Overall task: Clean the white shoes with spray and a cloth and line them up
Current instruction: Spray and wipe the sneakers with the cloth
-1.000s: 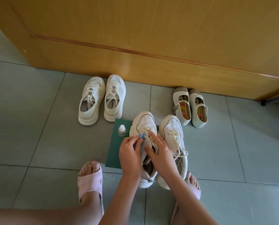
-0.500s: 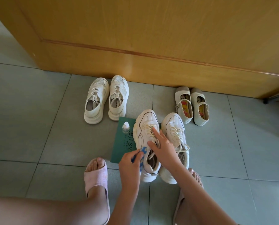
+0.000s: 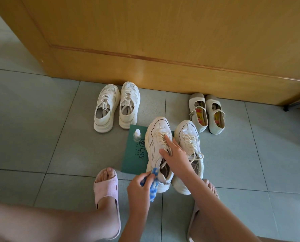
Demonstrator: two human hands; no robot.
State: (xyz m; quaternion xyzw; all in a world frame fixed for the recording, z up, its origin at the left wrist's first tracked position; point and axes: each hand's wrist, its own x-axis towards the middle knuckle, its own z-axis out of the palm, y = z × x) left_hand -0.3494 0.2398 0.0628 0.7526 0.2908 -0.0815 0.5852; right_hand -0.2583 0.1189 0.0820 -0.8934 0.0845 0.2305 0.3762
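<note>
left hand (image 3: 138, 188) clenched round the blue cloth (image 3: 154, 185); cloth touching the heel collar of the worked sneaker (image 3: 155, 137). that sneaker lay on the right half of the green mat (image 3: 134, 159), heel overhanging the mat's near edge. right hand (image 3: 176, 154) lay on its laces with fingers straight, pressing rather than grasping. partner sneaker (image 3: 187, 135) lay over the mat's right edge, touching the first. spray bottle (image 3: 137, 135) stood upright on the mat's far left corner, just beside the worked sneaker's toe.

risks, as judged:
- the shoe was only pinned from above. a hard wipe at the heel could twist it, swing the toe into the bottle and tip it.
- loose laces near the mat's right edge could snag the cloth.
- dampness of the cloth could not be told; a dry one might smear dirt.
</note>
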